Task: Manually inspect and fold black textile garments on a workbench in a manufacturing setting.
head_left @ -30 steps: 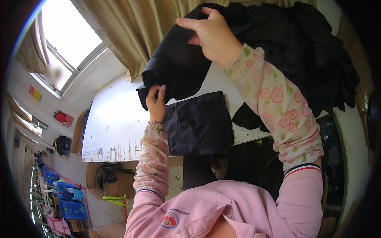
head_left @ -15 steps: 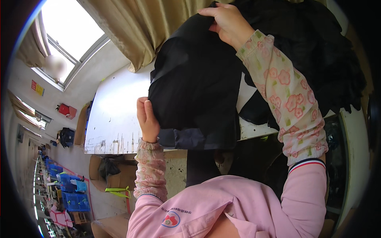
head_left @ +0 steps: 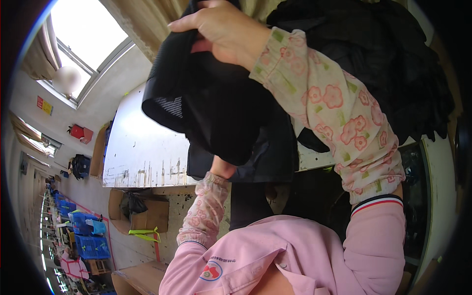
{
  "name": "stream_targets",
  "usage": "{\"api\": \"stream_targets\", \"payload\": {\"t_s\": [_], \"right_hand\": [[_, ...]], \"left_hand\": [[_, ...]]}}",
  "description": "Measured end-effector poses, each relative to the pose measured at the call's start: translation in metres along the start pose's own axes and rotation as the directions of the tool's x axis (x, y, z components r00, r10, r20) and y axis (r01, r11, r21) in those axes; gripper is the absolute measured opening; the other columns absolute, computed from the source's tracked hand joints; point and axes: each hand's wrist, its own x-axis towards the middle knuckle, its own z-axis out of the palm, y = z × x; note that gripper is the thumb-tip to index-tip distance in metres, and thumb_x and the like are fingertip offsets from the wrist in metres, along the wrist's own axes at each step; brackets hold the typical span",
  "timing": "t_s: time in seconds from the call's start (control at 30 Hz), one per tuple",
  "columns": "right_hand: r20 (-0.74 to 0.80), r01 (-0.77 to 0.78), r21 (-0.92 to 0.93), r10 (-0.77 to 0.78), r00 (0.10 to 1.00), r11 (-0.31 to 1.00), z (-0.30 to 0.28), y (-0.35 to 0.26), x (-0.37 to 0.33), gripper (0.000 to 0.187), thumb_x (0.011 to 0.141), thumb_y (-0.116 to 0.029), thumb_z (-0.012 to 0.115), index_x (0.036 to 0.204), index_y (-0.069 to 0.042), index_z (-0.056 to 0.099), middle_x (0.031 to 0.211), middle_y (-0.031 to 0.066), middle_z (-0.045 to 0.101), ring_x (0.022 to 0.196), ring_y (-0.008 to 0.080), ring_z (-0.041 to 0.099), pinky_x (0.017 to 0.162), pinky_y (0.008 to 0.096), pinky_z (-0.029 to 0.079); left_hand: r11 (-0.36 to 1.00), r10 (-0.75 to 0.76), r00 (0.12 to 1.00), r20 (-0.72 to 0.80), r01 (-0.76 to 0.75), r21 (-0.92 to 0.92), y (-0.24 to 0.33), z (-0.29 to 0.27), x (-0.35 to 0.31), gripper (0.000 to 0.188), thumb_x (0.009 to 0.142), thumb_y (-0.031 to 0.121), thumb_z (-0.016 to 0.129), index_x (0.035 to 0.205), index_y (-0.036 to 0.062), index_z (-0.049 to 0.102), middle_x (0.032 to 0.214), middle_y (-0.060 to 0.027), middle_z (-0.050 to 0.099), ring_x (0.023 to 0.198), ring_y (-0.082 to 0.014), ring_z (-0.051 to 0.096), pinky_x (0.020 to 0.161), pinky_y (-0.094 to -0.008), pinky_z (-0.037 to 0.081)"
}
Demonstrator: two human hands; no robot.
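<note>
A piece of black cloth [head_left: 231, 103] hangs from my right hand [head_left: 221, 32], which is closed on its upper edge, thumb pointing left. The cloth droops in folds, and a lighter patterned patch shows at its left side. My left hand [head_left: 224, 167] is below it, mostly covered by the cloth; only the wrist end shows and its fingers are hidden. Another dark cloth [head_left: 275, 162] lies beneath at the table's near edge. To the right spreads a large heap of black cloth [head_left: 378, 73].
The white table [head_left: 132, 142] has dark marks along its near edge. Gold curtains [head_left: 140, 24] hang behind it. On the left are a cardboard box [head_left: 152, 216] with a black bag [head_left: 132, 204], and several blue crates [head_left: 92, 246] farther off.
My right hand has moved left and nearer, lifting the cloth into a fold. My left hand has moved right and down, from the cloth's left edge to under it.
</note>
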Motion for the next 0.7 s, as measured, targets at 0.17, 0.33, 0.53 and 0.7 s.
{"api": "stream_targets", "payload": {"t_s": [0.17,0.33,0.53,0.7], "right_hand": [[0.24,0.057,-0.002,-0.054,0.969,0.998,0.01,-0.022,-0.029,0.05,0.078,0.0,0.069,0.121,0.01,0.046,0.099,0.0159,0.061,0.089,0.0244,0.064,0.08,0.0353,0.055],[0.253,0.051,-0.28,0.023,0.967,0.959,-0.104,-0.056,-0.087,0.055,0.081,-0.006,0.067,0.13,0.003,0.042,0.104,0.0103,0.063,0.088,0.0159,0.064,0.072,0.0258,0.052],[-0.223,-0.367,-0.751,0.312,0.924,0.549,-0.294,0.134,-0.189,0.052,0.078,-0.007,0.07,0.124,-0.003,0.046,0.083,0.0088,0.066,0.067,0.0144,0.063,0.054,0.0284,0.048],[-0.483,-0.351,-0.656,-0.015,0.875,0.669,-0.341,0.116,-0.185,0.03,0.081,-0.01,0.067,0.108,-0.002,0.056,0.073,0.0071,0.061,0.056,0.0138,0.061,0.047,0.0276,0.049]], "left_hand": [[0.872,-0.043,0.881,0.471,0.264,-0.413,-0.005,0.017,0.007,0.048,0.096,0.036,0.049,0.132,0.003,0.046,0.118,-0.0151,0.061,0.097,-0.0247,0.063,0.086,-0.0425,0.052],[0.991,0.134,0.985,-0.106,-0.131,0.035,0.082,-0.058,0.009,0.031,0.092,0.018,0.059,0.118,0.0026,0.055,0.109,-0.0107,0.064,0.096,-0.0239,0.064,0.084,-0.0362,0.054],[0.721,0.314,0.917,-0.248,-0.06,0.69,0.07,-0.147,0.016,0.045,0.084,0.013,0.069,0.123,-0.0007,0.051,0.111,-0.0128,0.062,0.099,-0.0231,0.061,0.086,-0.0336,0.051],[0.518,0.449,0.856,-0.257,-0.015,0.855,0.067,-0.196,0.01,0.051,0.079,0.01,0.073,0.123,-0.0026,0.05,0.118,-0.0166,0.059,0.105,-0.0259,0.058,0.091,-0.0331,0.046]]}}
